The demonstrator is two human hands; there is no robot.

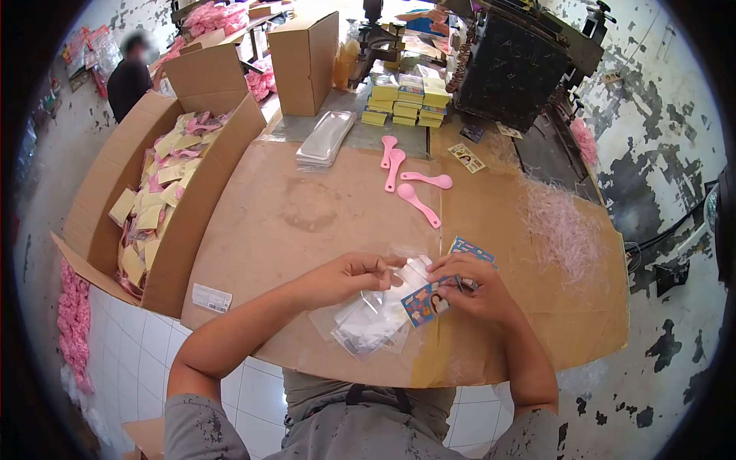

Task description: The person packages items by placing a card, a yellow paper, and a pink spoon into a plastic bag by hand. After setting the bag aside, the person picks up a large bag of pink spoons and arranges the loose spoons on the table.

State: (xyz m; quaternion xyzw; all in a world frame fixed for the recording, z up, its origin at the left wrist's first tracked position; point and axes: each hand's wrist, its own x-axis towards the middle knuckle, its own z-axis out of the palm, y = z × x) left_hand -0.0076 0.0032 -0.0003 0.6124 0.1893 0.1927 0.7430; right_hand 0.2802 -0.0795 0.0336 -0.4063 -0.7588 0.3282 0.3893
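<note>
Near the front edge of the cardboard-covered table, my left hand (356,274) is closed in a pinch at the mouth of a clear plastic bag (372,316). More clear bags lie loosely overlapped beneath it. My right hand (484,291) grips a small printed card (418,305), blue with a cartoon figure, beside the bag's opening. Its fingers partly cover the card. Behind that hand, another blue printed card (471,248) lies on the table, partly hidden. Several pink plastic spoons (418,204) rest farther up the table.
An open carton (207,201) full of packets stands at left. Stacked yellow-edged cards (409,100), flat clear packaging (326,139) and a black machine (510,67) are at the back. Shredded plastic (562,230) lies at right. A person (132,80) is at the far left.
</note>
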